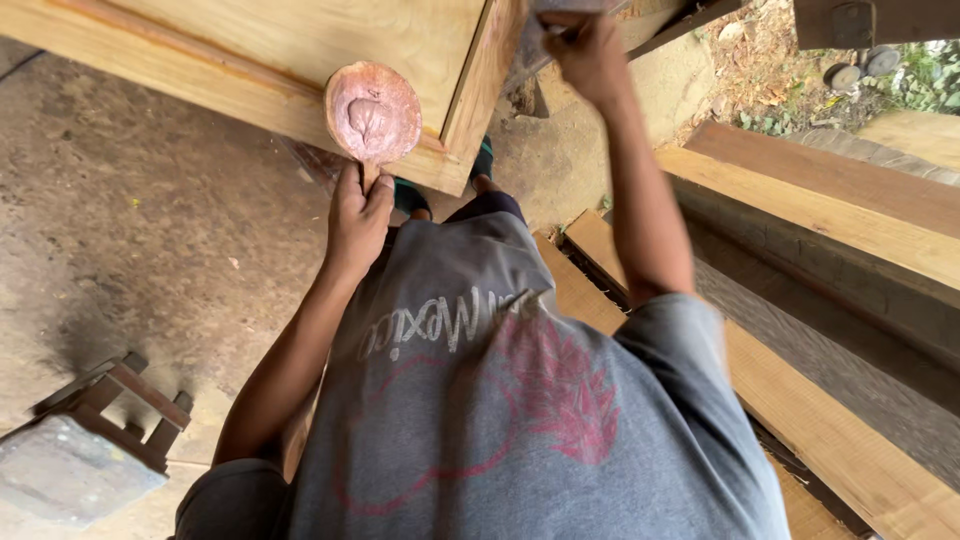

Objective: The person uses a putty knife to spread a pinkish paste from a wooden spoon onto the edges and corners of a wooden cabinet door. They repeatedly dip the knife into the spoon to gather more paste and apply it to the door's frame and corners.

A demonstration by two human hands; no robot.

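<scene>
My left hand grips the short handle of a round wooden paddle smeared with reddish-brown putty, held up against the lower rail of a pale wooden panel. My right hand is raised at the panel's right edge, closed on a flat metal scraper whose blade is partly cut off by the frame's top. The blade lies near the panel's side stile. My grey printed shirt fills the lower middle.
Long wooden planks are stacked at the right, running toward the lower right corner. A small wooden stool stands at the lower left on the concrete floor. Dirt, leaves and round objects lie at the top right.
</scene>
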